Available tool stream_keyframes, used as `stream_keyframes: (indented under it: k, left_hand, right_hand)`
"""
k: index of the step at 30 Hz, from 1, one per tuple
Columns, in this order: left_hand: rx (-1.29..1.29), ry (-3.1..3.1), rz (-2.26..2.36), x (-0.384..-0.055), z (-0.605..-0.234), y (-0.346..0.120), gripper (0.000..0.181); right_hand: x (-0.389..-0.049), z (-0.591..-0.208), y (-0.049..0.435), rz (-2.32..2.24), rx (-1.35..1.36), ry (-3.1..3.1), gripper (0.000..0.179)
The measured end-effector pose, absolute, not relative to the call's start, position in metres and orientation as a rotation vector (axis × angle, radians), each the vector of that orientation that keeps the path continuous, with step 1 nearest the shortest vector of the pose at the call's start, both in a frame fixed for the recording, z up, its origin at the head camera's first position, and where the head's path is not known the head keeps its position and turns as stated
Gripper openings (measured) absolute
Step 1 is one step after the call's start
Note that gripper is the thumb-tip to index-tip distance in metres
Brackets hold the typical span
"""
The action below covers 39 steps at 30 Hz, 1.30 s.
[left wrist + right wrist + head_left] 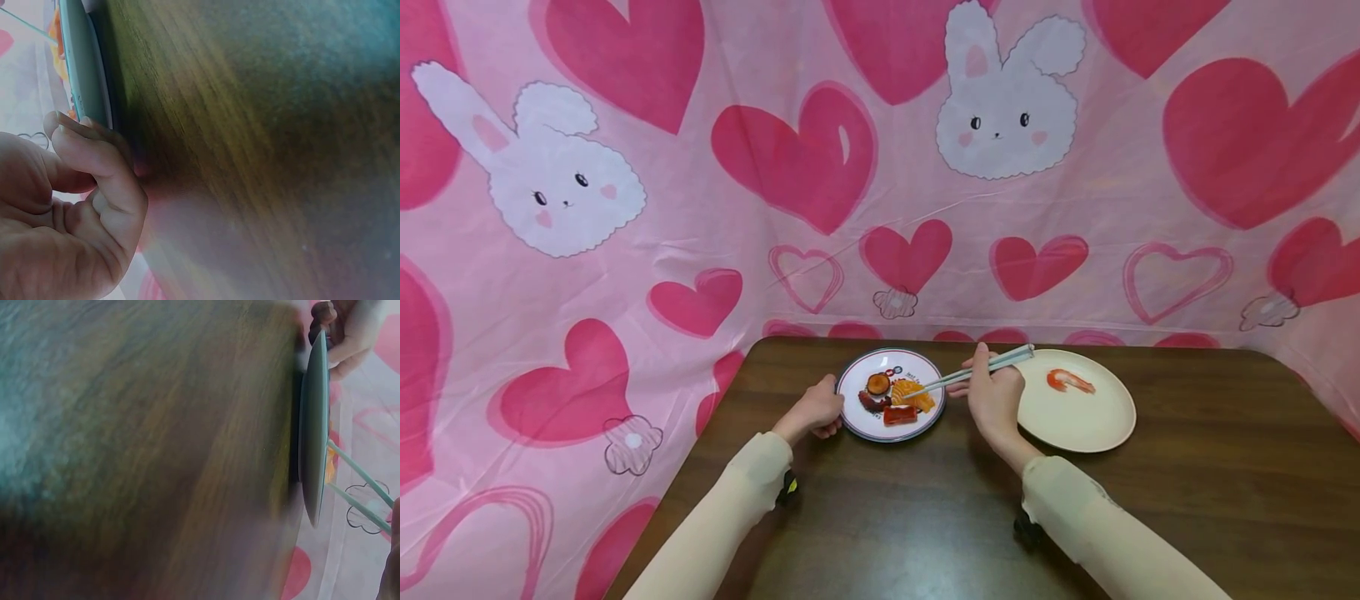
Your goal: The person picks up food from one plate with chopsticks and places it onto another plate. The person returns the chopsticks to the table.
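My left hand (817,407) grips the left rim of a small white plate (859,374) with a dark blue edge; its fingers (103,169) curl at the rim in the left wrist view. On that plate lie an orange, pale-striped slice like salmon (922,401), a round brown-edged piece (877,383), a dark reddish-brown piece (872,402) and a glossy red block (899,415). A pair of pale green chopsticks (972,370) is held in my right hand (995,398). Their tips reach the orange slice, set apart from each other in the right wrist view.
A larger cream plate (1075,429) stands to the right, partly behind my right hand, with one shrimp (1070,382) on it. Both plates rest near the far edge of the dark wooden table (895,517). A pink curtain (910,192) with hearts and rabbits hangs behind.
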State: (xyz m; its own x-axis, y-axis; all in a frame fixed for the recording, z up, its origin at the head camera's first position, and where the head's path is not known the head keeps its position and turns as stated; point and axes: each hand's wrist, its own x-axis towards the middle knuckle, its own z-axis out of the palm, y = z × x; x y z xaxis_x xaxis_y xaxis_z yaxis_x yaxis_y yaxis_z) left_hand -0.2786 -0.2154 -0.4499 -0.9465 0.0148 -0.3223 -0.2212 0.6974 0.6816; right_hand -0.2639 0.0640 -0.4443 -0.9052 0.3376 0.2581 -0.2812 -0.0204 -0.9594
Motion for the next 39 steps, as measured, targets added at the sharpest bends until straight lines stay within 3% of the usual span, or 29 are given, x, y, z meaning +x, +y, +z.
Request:
stream_keyframes:
  k: [11, 39]
  left_hand:
    - [-0.155, 2.602, 1.094, -0.2779, -0.4476, -0.2157, 0.057]
    - [-0.167, 2.602, 1.084, -0.2768, -0.4467, -0.2137, 0.058]
  right_hand:
    - [-0.2662, -0.4460, 0.0642, 1.972, -0.045, -1.840, 0.052]
    - [-0.2595, -0.4477, 0.0605, 1.985, -0.042, -1.885, 0.056]
